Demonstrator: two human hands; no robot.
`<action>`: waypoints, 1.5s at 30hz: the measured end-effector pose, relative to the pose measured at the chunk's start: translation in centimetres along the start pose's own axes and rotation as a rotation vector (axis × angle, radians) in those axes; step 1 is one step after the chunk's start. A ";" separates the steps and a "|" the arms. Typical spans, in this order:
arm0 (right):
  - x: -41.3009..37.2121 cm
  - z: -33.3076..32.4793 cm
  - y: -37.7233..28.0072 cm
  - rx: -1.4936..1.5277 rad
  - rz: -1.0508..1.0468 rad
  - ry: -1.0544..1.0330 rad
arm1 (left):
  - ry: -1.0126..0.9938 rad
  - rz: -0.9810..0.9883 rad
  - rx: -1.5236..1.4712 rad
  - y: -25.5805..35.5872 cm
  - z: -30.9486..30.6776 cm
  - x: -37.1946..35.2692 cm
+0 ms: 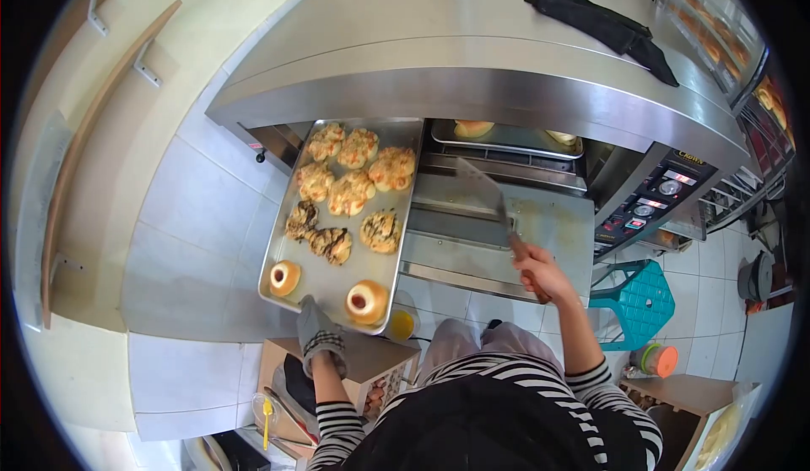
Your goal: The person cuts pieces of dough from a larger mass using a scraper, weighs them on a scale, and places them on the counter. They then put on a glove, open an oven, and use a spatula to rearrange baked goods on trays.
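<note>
My left hand (319, 329), in a grey oven mitt, grips the near edge of a metal baking tray (327, 284). Browned buns (350, 191) with toppings lie on the tray, and two round rolls (367, 301) with dark centres are at its near end. The tray's far end reaches under the oven's front edge. My right hand (542, 274) is closed around the wooden handle of a metal spatula (483, 186). Its wide blade points up and left in front of the oven opening, apart from the tray.
The steel oven (439, 91) has its door (548, 226) folded down and a second tray (510, 143) with buns inside. A black cloth (603, 28) lies on top. To the right are a control panel (650, 197) and a green stool (634, 306). A box (371, 357) stands below the tray.
</note>
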State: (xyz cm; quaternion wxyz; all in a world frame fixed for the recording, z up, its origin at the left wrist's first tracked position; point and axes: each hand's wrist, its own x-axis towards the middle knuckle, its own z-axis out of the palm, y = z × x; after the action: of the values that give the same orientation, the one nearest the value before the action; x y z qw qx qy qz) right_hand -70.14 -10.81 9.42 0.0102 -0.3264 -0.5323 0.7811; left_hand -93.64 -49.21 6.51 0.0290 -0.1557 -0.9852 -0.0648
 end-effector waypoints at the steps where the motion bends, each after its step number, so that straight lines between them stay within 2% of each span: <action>1: -0.4 -1.1 0.1 0.003 0.007 -0.009 | -0.032 0.003 0.006 1.7 -0.7 0.1; 3: -1.0 -2.4 0.4 -0.086 -0.165 0.122 | -0.063 0.031 0.020 4.4 -0.6 1.7; 7: -2.5 -2.1 -1.1 -0.051 -0.224 0.222 | -0.123 -0.007 -0.043 8.5 1.0 9.3; 9: -2.4 -2.3 -0.8 -0.066 -0.214 0.265 | -0.308 -0.192 -0.099 11.9 -1.2 12.5; 11: -1.8 -2.1 -0.6 -0.081 -0.212 0.315 | -0.347 -0.162 -0.106 12.9 -1.2 16.2; 13: -0.9 -1.5 -0.7 -0.445 -0.363 0.486 | -0.395 -0.138 -0.112 12.9 -0.1 20.0; 18: 0.5 1.7 -4.3 -0.747 -0.399 0.737 | -0.310 0.126 -0.309 14.1 2.2 28.3; 19: 1.1 1.7 -4.6 -0.861 -0.388 0.777 | -0.288 0.169 -0.334 14.9 2.4 29.4; 23: 4.2 0.3 -5.5 -1.002 -0.272 0.870 | -0.180 0.333 -0.463 18.2 3.4 31.7; 25: 5.2 -0.5 -6.3 -1.125 -0.263 0.855 | -0.121 0.398 -0.532 19.5 3.5 32.4; 28: 5.8 -1.0 -7.7 -1.145 -0.210 0.833 | -0.072 0.458 -0.599 20.4 3.5 33.3; 29: 6.1 -1.8 -7.7 -1.184 -0.273 0.833 | -0.074 0.462 -0.609 20.7 3.8 33.8; 31: 6.1 -1.9 -8.7 -1.228 -0.245 0.821 | -0.087 0.443 -0.388 20.4 4.3 34.8; 33: 6.1 -2.3 -9.4 -1.264 -0.219 0.803 | -0.118 0.424 -0.442 19.1 5.0 34.0; 35: 6.5 -3.3 -9.4 -1.266 -0.254 0.687 | -0.150 0.411 -0.489 18.5 3.4 31.3; 37: 7.2 -4.6 -9.9 -1.314 -0.219 0.612 | -0.261 0.131 -0.829 18.8 -2.1 25.7; 38: 7.3 -5.1 -10.1 -1.355 -0.176 0.528 | -0.270 0.133 -0.821 18.1 -1.6 24.1; 42: 4.2 -1.6 -13.8 -1.296 0.111 0.417 | -0.050 0.179 -1.210 14.2 1.4 16.8; 44: 3.5 -2.0 -12.9 -1.371 0.054 0.350 | 0.007 0.195 -1.307 13.5 0.3 12.3; 45: 2.4 -1.3 -13.0 -1.452 0.087 0.254 | -0.004 0.096 -1.296 13.6 -1.8 8.8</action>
State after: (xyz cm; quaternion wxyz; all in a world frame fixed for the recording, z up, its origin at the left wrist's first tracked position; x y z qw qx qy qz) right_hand -75.63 -3.21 18.78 -0.1777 -0.3597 -0.8965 0.1878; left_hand -97.72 -33.94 10.64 -0.0696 -0.1857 -0.7384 -0.6445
